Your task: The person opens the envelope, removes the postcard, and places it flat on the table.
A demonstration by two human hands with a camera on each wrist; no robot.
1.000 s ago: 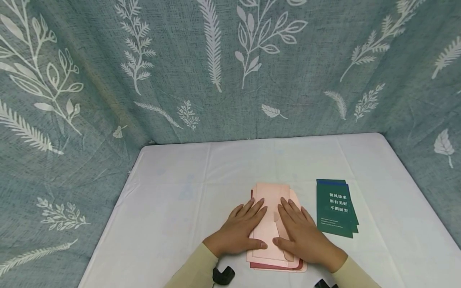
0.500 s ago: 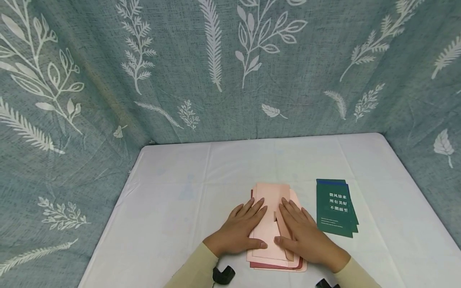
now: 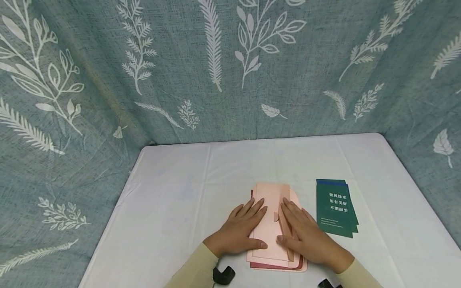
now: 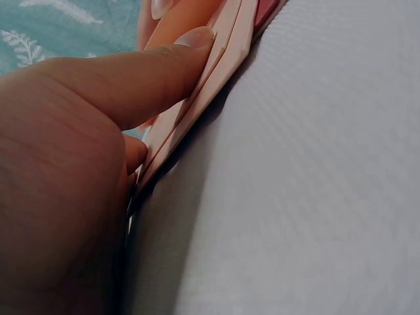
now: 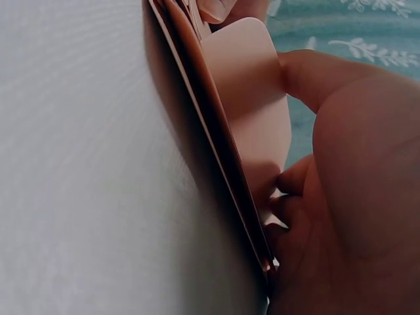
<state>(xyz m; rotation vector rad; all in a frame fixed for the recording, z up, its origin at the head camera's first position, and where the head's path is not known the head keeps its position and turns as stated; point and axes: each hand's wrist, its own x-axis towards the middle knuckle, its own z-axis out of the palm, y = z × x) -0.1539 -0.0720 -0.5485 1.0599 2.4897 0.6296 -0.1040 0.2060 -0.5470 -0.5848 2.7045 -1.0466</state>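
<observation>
A pale pink envelope (image 3: 266, 230) lies on top of a small pile, with a dark red envelope (image 3: 273, 265) showing below it. My left hand (image 3: 239, 232) rests on its left side, fingers spread straight and thumb near its lower middle. Along the right side, my right hand (image 3: 309, 238) touches the long side flap (image 3: 286, 226) with straight fingers. In the right wrist view the flap (image 5: 246, 79) stands tilted up from the pile, my thumb against its edge. A small rounded tab (image 3: 276, 217) shows at the flap's middle. Stacked edges (image 4: 210, 85) show in the left wrist view.
To the right of the pile, several dark green cards (image 3: 333, 216) with white print lie overlapped on the white tablecloth (image 3: 187, 192). Black wrist cameras (image 3: 224, 276) show at the sleeves. A teal leaf-patterned curtain (image 3: 230, 112) hangs behind the table.
My right hand has shifted slightly to the right, and the flap under it looks narrower and more tilted up. My left hand, the pile and the green cards have not moved.
</observation>
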